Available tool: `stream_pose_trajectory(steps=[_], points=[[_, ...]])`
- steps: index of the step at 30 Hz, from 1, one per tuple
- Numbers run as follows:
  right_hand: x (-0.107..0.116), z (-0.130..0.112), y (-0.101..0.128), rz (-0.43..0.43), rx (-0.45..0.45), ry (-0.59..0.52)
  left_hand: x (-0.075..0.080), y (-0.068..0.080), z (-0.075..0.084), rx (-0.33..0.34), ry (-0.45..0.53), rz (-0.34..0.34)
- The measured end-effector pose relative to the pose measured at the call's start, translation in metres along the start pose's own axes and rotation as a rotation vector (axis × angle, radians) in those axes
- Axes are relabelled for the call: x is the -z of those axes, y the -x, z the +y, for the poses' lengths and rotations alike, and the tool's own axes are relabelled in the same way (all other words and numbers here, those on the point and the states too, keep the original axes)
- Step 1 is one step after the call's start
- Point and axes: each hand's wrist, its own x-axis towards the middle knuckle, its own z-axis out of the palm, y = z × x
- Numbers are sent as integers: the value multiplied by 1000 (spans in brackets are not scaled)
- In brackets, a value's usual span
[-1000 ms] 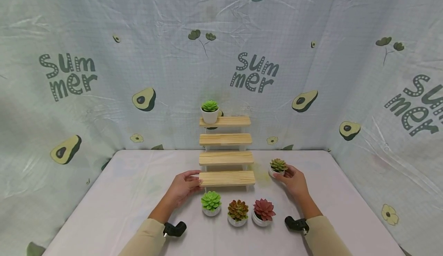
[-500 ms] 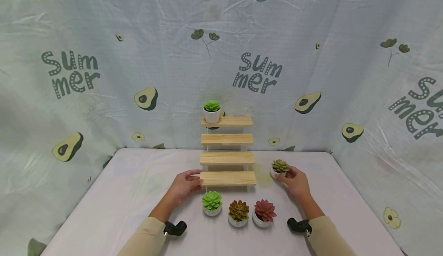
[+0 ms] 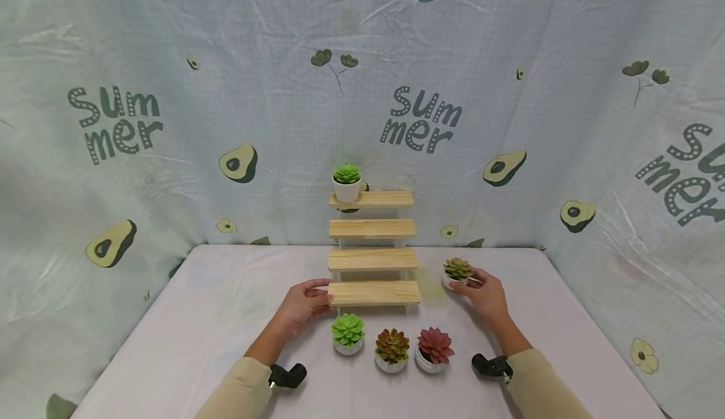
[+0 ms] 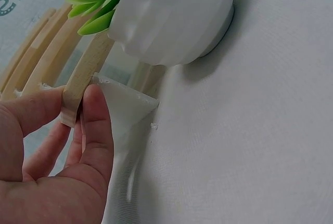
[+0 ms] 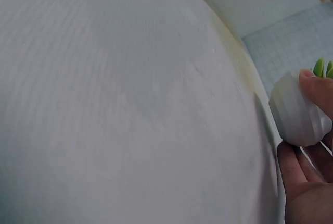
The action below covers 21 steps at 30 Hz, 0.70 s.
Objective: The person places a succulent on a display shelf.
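A wooden step shelf (image 3: 372, 259) with several steps stands at the back middle of the table. My left hand (image 3: 324, 294) pinches the left end of its bottom step (image 3: 375, 293); in the left wrist view the left hand (image 4: 78, 104) has thumb and fingers on that step's end (image 4: 78, 81). My right hand (image 3: 466, 280) grips a small white pot with a reddish-green succulent (image 3: 456, 271) just right of the shelf. The right wrist view shows the right hand (image 5: 302, 120) curled round this white pot (image 5: 294, 109), low over the tablecloth.
A bright green succulent in a white pot (image 3: 347, 183) sits on the top step's left end. Three potted succulents stand in a row before the shelf: green (image 3: 347, 333), brown-red (image 3: 391, 348), pink (image 3: 433, 348). A patterned cloth backdrop (image 3: 170, 123) rings the white table (image 3: 215, 318).
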Motion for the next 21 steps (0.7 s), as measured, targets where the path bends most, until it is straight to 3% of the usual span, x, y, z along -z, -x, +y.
stream_pose_trajectory(steps=[10,21], points=[[-12,-22,-6,-4,71,-53,0,3,0,11,-1,-1],[-10,-59,-11,-28,169,-129,1,3,1,8,6,-10]])
